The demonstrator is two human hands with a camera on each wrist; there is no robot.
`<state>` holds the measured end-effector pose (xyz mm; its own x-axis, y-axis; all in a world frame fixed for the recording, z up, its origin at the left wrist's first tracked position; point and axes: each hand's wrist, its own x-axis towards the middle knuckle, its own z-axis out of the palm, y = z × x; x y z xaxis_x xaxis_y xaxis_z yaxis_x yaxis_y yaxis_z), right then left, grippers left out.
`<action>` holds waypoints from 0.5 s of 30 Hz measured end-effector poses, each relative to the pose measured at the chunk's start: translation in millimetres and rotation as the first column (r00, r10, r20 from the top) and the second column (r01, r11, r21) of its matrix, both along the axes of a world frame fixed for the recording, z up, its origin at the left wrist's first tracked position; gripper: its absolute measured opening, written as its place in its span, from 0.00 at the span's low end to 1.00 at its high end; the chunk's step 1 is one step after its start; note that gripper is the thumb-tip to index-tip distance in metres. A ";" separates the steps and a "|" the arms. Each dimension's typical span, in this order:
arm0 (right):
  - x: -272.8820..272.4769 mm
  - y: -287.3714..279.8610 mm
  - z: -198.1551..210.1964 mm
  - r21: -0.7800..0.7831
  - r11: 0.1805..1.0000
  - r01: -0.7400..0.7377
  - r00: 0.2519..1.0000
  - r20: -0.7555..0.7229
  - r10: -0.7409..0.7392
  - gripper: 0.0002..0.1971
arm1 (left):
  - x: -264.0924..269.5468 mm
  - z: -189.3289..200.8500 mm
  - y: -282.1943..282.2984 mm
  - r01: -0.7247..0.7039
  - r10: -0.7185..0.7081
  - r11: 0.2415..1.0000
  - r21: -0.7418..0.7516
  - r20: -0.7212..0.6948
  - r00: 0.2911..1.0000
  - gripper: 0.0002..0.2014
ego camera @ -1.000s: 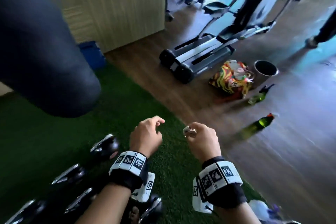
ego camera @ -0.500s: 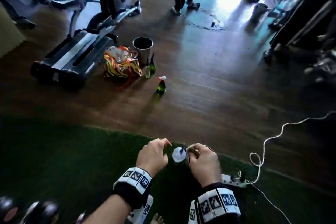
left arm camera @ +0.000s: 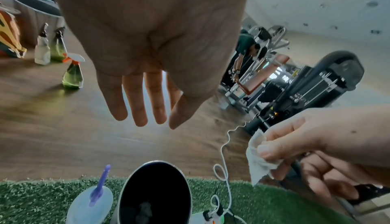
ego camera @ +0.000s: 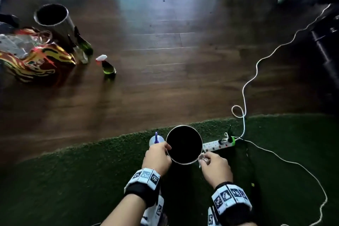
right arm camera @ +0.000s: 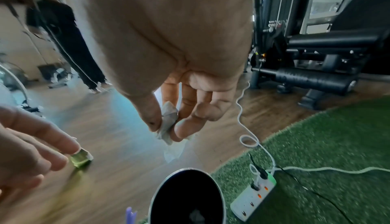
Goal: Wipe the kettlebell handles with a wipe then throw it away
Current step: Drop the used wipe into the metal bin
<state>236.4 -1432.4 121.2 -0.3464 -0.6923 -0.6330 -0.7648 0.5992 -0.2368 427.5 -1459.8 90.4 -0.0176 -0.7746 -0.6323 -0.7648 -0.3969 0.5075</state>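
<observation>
A small round bin (ego camera: 184,125) with a metal rim and dark inside stands on the green turf right below my hands; something crumpled lies at its bottom in the wrist views. My right hand (ego camera: 205,158) pinches a crumpled white wipe (right arm camera: 167,124) between thumb and fingers, just above the bin's right rim. My left hand (ego camera: 165,147) hovers at the bin's left rim with fingers straight (left arm camera: 135,104) and holds nothing. No kettlebell is in view.
A pale bottle with a purple nozzle (ego camera: 156,139) stands left of the bin. A power strip (ego camera: 218,144) and white cable (ego camera: 244,97) lie to the right. Further left are a green spray bottle (ego camera: 108,67), another bin (ego camera: 53,18) and a colourful bag (ego camera: 34,60).
The head view has swung away from the kettlebells to the bin. Both hands now sit either side of its rim, the right still pinching the wipe.
</observation>
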 end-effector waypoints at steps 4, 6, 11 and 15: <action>-10.9 -33.0 -78.1 0.104 0.994 0.039 0.999 -0.003 -0.039 0.10 | -13.2 -73.4 -32.6 0.003 -0.005 0.997 0.071 0.017 1.000 0.19; -13.2 -47.8 -118.8 0.147 0.989 0.032 0.999 0.003 -0.033 0.10 | -21.3 -109.0 -43.2 0.020 -0.024 0.994 0.108 0.032 0.999 0.20; -16.2 -81.6 -215.0 0.221 0.975 -0.026 1.000 0.010 0.024 0.13 | -39.7 -186.4 -56.4 0.077 -0.087 0.984 0.158 0.054 0.995 0.20; -26.8 -96.5 -258.7 0.296 0.953 -0.066 0.998 0.027 0.061 0.23 | -47.9 -221.8 -60.6 0.031 -0.045 0.982 0.186 0.070 0.997 0.19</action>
